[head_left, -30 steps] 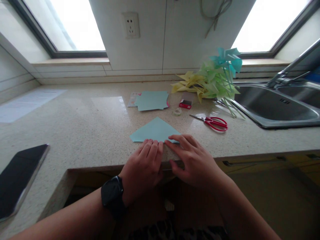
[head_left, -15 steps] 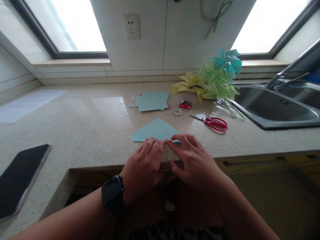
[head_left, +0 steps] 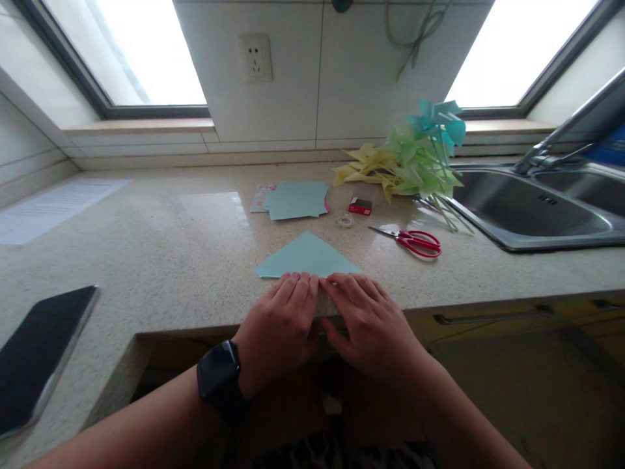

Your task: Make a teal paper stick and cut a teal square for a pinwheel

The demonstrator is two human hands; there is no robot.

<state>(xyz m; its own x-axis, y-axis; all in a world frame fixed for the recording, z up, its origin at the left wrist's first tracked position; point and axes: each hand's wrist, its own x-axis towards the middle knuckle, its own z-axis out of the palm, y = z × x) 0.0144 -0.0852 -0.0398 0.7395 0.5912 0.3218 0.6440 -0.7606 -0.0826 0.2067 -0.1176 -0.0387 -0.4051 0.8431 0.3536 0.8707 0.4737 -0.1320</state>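
At the front edge of the speckled bench (head_left: 161, 254) we see a pale blue paper triangle (head_left: 307, 257) lying flat, its long side toward us. Our left hand (head_left: 280, 322), a black watch (head_left: 219, 381) on its wrist, and our right hand (head_left: 368, 322) rest side by side with their fingertips pressing down on that near side of the paper; neither grip closes around anything, the fingers lying stretched and flat. Behind the triangle lies a stack of blue sheets (head_left: 297, 199), then a small red box (head_left: 360, 206) and what may be a roll of clear tape (head_left: 346, 221), too small to tell surely. Red-handled scissors (head_left: 414, 240) lie to the right, near a heap of yellow, green and blue paper pinwheels (head_left: 415, 163) beside the steel sink (head_left: 527, 215). A dark phone (head_left: 36, 355) lies far left.
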